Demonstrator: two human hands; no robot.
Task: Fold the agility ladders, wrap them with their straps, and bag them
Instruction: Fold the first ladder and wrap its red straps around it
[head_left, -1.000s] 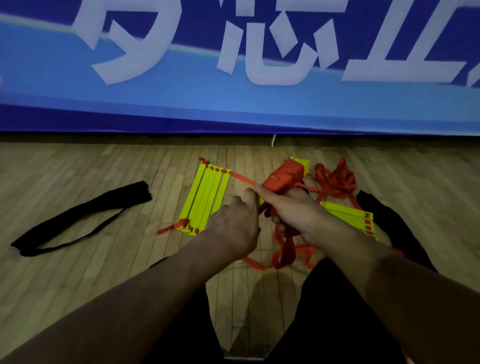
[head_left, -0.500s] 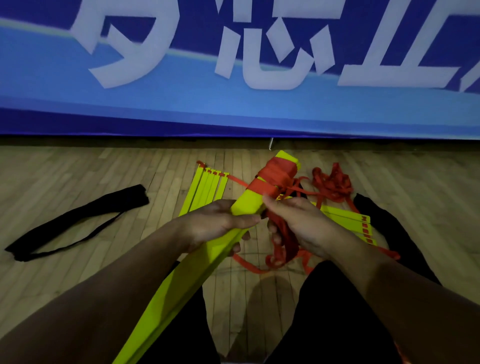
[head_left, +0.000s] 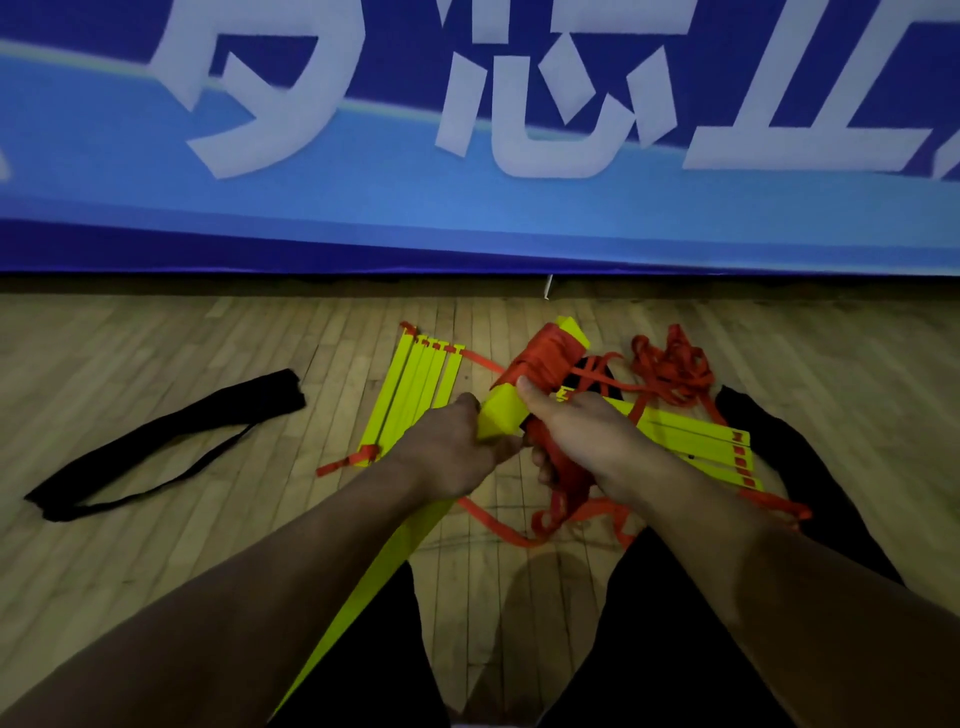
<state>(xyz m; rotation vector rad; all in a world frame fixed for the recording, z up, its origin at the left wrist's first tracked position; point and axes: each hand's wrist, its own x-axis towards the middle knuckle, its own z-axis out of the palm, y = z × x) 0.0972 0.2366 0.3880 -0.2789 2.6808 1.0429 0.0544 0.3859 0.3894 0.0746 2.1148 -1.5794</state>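
Observation:
A stacked bundle of yellow ladder rungs (head_left: 506, 415) points away from me, its far end bound in red strap (head_left: 545, 358). My left hand (head_left: 452, 452) grips the bundle from the left, below the wrapping. My right hand (head_left: 576, 431) holds the red strap against the bundle's right side, thumb at the wrap's lower edge, with strap loops (head_left: 563, 499) hanging below it. A second folded yellow ladder (head_left: 415, 395) lies on the floor to the left. More yellow rungs (head_left: 696, 447) lie under my right wrist, and a red strap tangle (head_left: 670, 369) sits behind them.
A long black carry bag (head_left: 166, 441) with a thin strap lies on the wooden floor at the left. Black fabric (head_left: 753, 415) lies on the floor beside my right arm. A blue banner wall (head_left: 467, 208) closes off the floor just beyond the ladders. My dark-clothed legs fill the bottom.
The bundle was raised from pointing low and away, so its long yellow body now shows under my left arm. My left hand closed round it, and my right hand moved up against the wrap.

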